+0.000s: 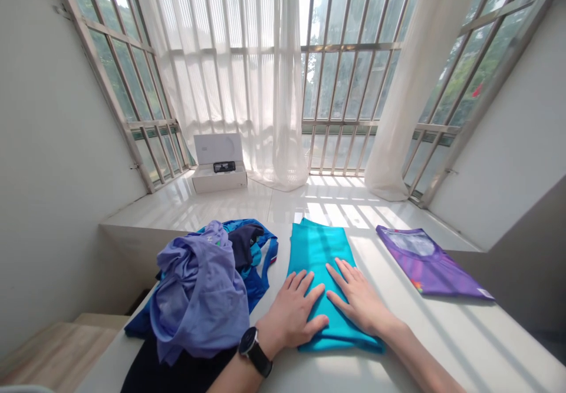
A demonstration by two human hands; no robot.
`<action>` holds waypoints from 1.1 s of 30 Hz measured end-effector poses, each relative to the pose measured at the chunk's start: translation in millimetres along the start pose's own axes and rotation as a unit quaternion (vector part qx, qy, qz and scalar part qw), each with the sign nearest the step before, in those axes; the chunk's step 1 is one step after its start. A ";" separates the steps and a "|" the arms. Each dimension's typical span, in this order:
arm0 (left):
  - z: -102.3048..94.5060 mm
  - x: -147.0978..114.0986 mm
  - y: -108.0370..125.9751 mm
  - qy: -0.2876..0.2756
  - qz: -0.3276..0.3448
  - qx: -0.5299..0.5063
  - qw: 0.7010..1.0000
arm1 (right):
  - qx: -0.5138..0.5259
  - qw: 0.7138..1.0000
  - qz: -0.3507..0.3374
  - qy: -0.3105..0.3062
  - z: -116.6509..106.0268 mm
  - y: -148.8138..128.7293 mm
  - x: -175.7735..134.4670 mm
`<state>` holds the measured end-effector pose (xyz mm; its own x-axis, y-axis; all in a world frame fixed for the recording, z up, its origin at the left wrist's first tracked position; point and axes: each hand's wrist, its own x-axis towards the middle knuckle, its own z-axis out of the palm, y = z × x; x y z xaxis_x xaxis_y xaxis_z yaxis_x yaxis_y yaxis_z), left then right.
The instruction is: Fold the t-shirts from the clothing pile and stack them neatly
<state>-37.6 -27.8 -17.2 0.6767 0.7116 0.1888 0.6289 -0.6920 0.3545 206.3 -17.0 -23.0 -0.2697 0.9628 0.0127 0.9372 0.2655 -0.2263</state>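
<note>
The white table (464, 340) is running out of the picture at the near edge and at the left, so its full outline is not showing, and a dark garment (177, 375) at the near left is being cut off by the bottom of the frame. To the left, a heap of clothes (207, 287) is lying bunched together: a lilac piece is covering blue and dark pieces beneath it, and how many garments are in it is hard to tell. Far behind, on the sunlit window ledge (283, 204), an open white box (220, 169) is holding a small dark item too small to make out, and sheer curtains (247, 74) are hanging across the barred windows. At the far right of the table a folded purple garment (431, 263) is lying flat, well apart from the hands.

In the middle, a folded teal garment (321, 251) is lying flat as a long rectangle reaching away from the person. Both hands are pressing on its near half, hiding much of that part. The left hand (294, 313), with a black wristwatch (255, 350) on its wrist, is resting palm down, fingers spread slightly apart and flat, gripping nothing. The right hand (360, 298) is lying just beside it, likewise flat with fingers a little apart, pointing up and left across the cloth. The fingertips of the two hands are nearly meeting over the garment's centre, while its far half is stretching uncovered beyond them
</note>
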 end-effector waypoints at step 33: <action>-31.5 -20.9 3.4 -0.052 0.099 -0.045 0.993 | 0.105 0.994 -0.010 -0.016 -29.7 -5.2 -20.8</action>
<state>-61.6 -41.1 8.8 0.8220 0.5437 0.1694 0.4462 -0.7998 0.4015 213.6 -36.9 6.9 -0.2974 0.9547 -0.0103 0.8655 0.2651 -0.4250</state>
